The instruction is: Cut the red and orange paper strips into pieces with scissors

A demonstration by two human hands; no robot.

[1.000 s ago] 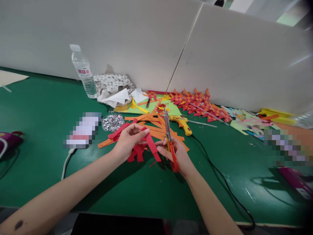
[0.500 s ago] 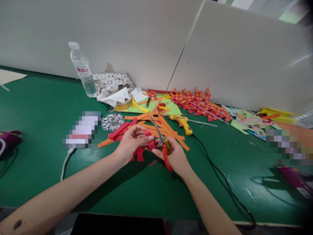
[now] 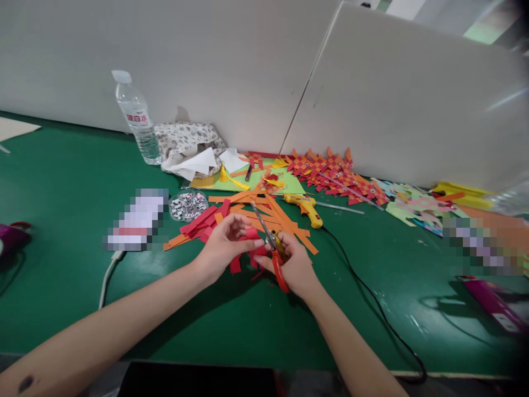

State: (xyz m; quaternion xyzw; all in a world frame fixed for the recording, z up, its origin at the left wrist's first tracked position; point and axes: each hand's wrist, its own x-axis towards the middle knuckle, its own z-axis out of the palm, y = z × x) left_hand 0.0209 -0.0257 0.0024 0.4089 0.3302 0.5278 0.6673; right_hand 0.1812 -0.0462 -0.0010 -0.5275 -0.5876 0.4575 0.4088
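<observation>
My left hand is closed, pinching a red paper strip between thumb and fingers. The strip bends down toward the right hand's thumb. Scissors with red and yellow handles sit in my right hand, which is closed round them; their blades point up and away. The right thumb and a fingertip also touch the lower part of the strip. Beneath and behind the hands lies a pile of orange strips and red strips, partly hidden by the left hand.
A yellow glue gun lies right of the pile, its black cord running to the front edge. Woven paper fish lie along the wall. Leftward are a dish of googly eyes, a blurred phone, a water bottle and tissues.
Both hands stay close together; the left thumb has shifted slightly right and down with the red strip. The scissors have tilted a little. The whole view has moved slightly.
</observation>
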